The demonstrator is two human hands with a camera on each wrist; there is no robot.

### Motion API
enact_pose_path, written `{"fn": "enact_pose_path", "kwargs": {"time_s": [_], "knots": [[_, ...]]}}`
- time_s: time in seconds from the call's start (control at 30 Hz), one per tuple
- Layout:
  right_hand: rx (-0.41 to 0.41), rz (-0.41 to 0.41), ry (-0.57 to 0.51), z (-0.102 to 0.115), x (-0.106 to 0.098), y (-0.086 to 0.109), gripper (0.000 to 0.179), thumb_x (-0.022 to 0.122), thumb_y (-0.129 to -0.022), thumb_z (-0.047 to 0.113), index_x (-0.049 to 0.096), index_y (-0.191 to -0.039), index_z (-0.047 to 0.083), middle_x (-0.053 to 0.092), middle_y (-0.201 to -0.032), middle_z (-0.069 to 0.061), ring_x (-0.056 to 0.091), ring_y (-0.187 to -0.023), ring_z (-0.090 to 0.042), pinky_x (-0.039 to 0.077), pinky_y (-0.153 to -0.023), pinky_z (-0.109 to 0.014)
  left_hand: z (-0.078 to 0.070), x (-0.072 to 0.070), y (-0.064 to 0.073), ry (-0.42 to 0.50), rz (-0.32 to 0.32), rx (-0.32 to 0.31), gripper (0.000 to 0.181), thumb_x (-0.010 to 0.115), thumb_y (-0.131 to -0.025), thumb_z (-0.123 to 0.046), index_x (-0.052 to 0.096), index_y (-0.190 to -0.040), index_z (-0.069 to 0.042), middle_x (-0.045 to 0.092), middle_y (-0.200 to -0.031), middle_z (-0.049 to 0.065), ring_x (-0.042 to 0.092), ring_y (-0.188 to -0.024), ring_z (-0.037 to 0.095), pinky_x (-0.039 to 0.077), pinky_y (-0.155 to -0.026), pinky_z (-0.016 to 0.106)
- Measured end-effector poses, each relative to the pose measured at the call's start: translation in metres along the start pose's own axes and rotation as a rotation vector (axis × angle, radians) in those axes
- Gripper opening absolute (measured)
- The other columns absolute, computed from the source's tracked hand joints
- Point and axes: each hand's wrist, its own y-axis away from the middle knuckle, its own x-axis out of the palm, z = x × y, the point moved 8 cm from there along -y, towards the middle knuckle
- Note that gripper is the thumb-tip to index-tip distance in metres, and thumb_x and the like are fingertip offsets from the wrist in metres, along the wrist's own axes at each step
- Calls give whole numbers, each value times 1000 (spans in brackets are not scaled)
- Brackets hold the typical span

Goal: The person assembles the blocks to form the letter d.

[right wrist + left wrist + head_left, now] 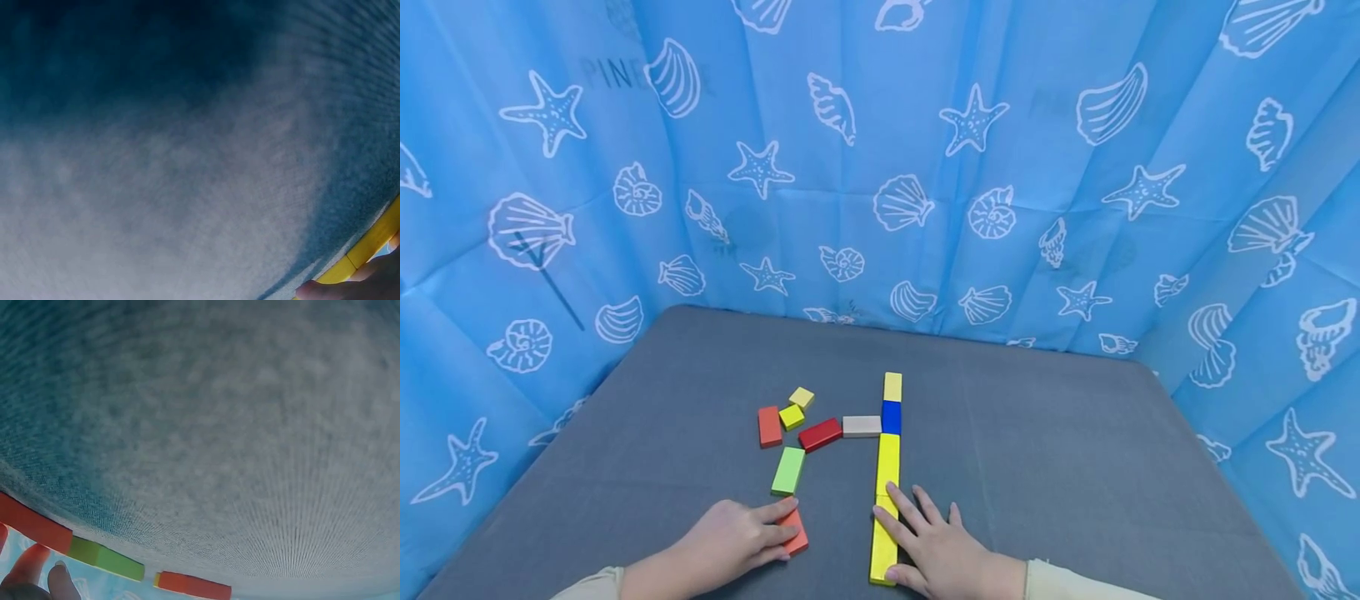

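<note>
An orange block (795,536) lies near the front of the table, with my left hand (730,537) over its left side. My fingertips touch its top and far end, and my thumb is at its near end. Touching fingers also show in the left wrist view beside this orange block (34,524). My right hand (936,542) lies spread across the nearer long yellow block (883,546), thumb by its near end. One finger reaches the joint with the farther yellow block (888,458). Beyond that, a blue block (891,417) and a pale yellow block (892,386) continue the straight row.
A whitish block (861,427) meets the blue block's left side, and a red block (821,434) adjoins it. Left stand a green block (787,471), another orange block (769,427), a small yellow block (792,417) and a small pale yellow block (802,397). A patterned blue curtain (865,167) surrounds the grey table (1037,467).
</note>
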Motion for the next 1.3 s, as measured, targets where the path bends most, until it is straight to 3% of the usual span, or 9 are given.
{"fn": "enact_pose_path", "kwargs": {"time_s": [0.43, 0.67, 0.8, 0.93, 1.07, 1.17, 1.3], "knots": [[7, 13, -5, 0, -1, -1, 71, 33, -96, 64, 23, -156, 26, 8, -162, -3, 26, -137, -48, 32, -86, -77, 1, -2, -5, -1, -2, -22, 29, 67, -91, -38, 77, -106, -16, 70, -113, 6, 62, -65, -1, 34, -51, 7], [3, 12, 10, 2, 0, 0, 71, 33, -96, 63, 23, -156, 25, 8, -163, -4, 26, -137, -48, 34, -86, -76, 1, -7, -5, -13, -39, -20, 29, 70, -89, -37, 76, -106, -15, 71, -108, 4, 64, -68, 0, 41, -54, 11], [-9, 2, 4, 2, -1, -1, 71, 32, -97, 64, 23, -156, 25, 9, -162, -4, 27, -136, -49, 34, -84, -76, 10, -15, -3, -20, -102, -37, 27, 71, -88, -35, 74, -107, -15, 71, -105, 3, 59, -63, -2, 45, -55, 14], [-6, 3, 1, 2, -1, 0, 71, 32, -96, 64, 23, -156, 25, 9, -162, -4, 27, -136, -49, 34, -84, -77, 30, -21, 0, -41, -178, -100, 30, 74, -86, -33, 73, -109, -14, 70, -107, 4, 57, -59, -2, 46, -56, 15], [-3, 6, -2, 1, 0, 0, 71, 32, -97, 64, 23, -156, 26, 9, -162, -4, 26, -137, -49, 33, -84, -77, 55, -22, 4, -95, -196, -184, 41, 79, -80, -30, 71, -114, -9, 69, -111, 9, 55, -55, 0, 39, -48, 13], [1, 10, -11, 1, 0, 0, 71, 32, -97, 64, 23, -156, 26, 8, -162, -4, 26, -137, -49, 32, -85, -77, 80, -21, 4, -125, -149, -299, 48, 80, -80, -29, 68, -120, -5, 65, -119, 14, 55, -54, 5, 37, -45, 16], [6, 17, -7, 0, 0, -1, 71, 31, -96, 65, 22, -156, 27, 8, -163, -3, 25, -137, -48, 32, -86, -77, 112, -13, 5, -106, -5, -493, 63, 75, -83, -37, 57, -134, -3, 54, -135, 21, 67, -73, 19, 49, -55, 29]]}}
